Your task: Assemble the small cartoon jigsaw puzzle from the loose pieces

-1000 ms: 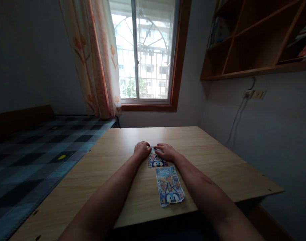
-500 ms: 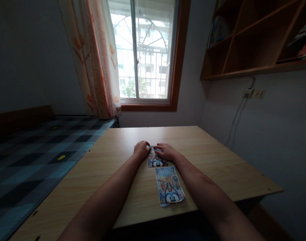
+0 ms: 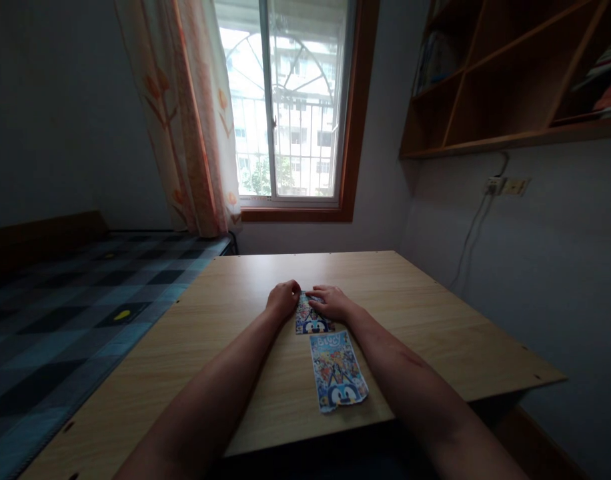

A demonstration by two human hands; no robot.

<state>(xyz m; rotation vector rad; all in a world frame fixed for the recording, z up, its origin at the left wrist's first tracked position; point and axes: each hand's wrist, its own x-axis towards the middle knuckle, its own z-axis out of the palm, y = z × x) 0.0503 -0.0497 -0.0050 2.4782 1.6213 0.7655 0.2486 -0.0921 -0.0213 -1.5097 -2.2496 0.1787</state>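
Observation:
A small printed picture card (image 3: 314,323), with a blue cartoon face along its near edge, lies flat on the wooden table (image 3: 410,320). My left hand (image 3: 284,297) has its fingers curled in a pinch at the card's far left corner; the fingers cover that corner. My right hand (image 3: 330,301) rests with fingers stretched out over the card's far right part, hiding some of the print. Nearer to me, between my forearms, is a larger printed paper sheet (image 3: 338,370) with "BLUEY" lettering, a similar picture and a ragged, torn-looking near edge.
A bed with a checked cover (image 3: 110,293) runs along the table's left side. Beyond the table are a window (image 3: 290,120) and a curtain (image 3: 195,133). A wall shelf (image 3: 505,100) hangs at upper right, above a socket (image 3: 513,187) with a cord.
My left hand's fingers have curled in more tightly at the card's corner. My right hand, the card and the larger sheet stay almost where they were.

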